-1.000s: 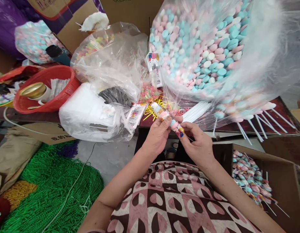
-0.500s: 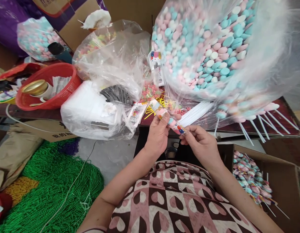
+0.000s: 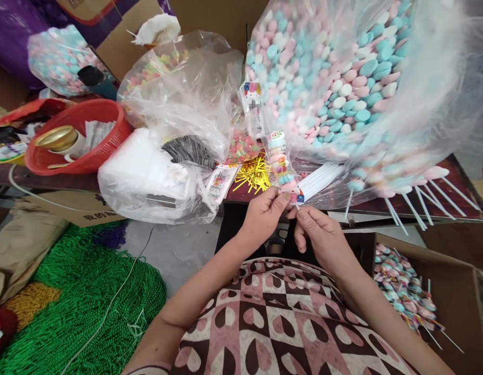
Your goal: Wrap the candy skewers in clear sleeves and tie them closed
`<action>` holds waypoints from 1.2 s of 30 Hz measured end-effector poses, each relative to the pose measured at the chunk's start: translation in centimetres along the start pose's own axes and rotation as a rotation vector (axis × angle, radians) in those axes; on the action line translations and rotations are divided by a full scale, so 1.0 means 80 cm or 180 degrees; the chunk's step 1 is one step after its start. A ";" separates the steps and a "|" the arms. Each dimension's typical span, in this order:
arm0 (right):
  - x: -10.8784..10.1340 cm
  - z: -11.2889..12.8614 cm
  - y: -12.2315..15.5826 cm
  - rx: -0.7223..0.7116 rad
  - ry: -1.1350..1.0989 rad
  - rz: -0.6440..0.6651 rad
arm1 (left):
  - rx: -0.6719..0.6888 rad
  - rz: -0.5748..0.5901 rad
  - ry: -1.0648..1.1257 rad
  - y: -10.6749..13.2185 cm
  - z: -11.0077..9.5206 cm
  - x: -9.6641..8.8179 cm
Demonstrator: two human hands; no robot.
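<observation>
A marshmallow candy skewer point(image 3: 279, 159) in a clear printed wrapper stands tilted over the table edge. Near its lower end, my left hand point(image 3: 264, 216) is closed around the wrapper. My right hand point(image 3: 319, 232) pinches at the bottom of the wrapper, where a bit of white stick shows. Just behind lie gold twist ties point(image 3: 252, 176), and a bundle of white sticks point(image 3: 319, 181) is to the right. Printed wrappers point(image 3: 222, 182) lie left of my hands, with another stack point(image 3: 252, 107) farther back.
A big clear bag of pastel marshmallows point(image 3: 343, 88) fills the back right. Finished skewers point(image 3: 424, 179) rest along the right table edge. Below right, a cardboard box point(image 3: 456, 291) holds wrapped skewers. A red basket point(image 3: 118, 130) and a bag of gummies point(image 3: 163, 73) stand left.
The skewer has swung more upright, its top now pointing away from me. My left hand has slid down to its lower end, close to my right fingers.
</observation>
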State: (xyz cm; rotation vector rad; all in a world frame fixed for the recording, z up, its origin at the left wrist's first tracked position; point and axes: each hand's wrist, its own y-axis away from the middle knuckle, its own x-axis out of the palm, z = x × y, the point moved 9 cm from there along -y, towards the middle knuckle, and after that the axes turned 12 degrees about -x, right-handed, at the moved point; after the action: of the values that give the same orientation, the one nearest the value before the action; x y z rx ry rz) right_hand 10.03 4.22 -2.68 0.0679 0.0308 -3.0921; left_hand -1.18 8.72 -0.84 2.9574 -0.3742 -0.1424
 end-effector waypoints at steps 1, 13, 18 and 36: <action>-0.006 0.006 -0.001 -0.0158 0.0362 -0.0095 | 0.0161 -0.0136 -0.0442 0.001 -0.006 -0.002; 0.000 0.013 -0.006 -0.0416 0.0386 -0.0203 | -0.0187 0.0082 0.0249 0.003 0.011 -0.003; 0.001 0.016 -0.005 -0.0500 0.0509 -0.0196 | -0.0274 0.0310 0.1752 -0.007 -0.006 -0.012; 0.020 0.006 0.003 -0.0304 0.0186 -0.0197 | -0.0887 0.0669 0.2245 -0.007 0.013 0.035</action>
State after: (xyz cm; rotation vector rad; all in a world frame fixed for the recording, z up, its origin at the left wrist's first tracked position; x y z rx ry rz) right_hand 8.40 3.91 -2.27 0.1567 0.1862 -3.1440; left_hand 1.52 8.37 -2.19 2.4592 -0.4976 0.7785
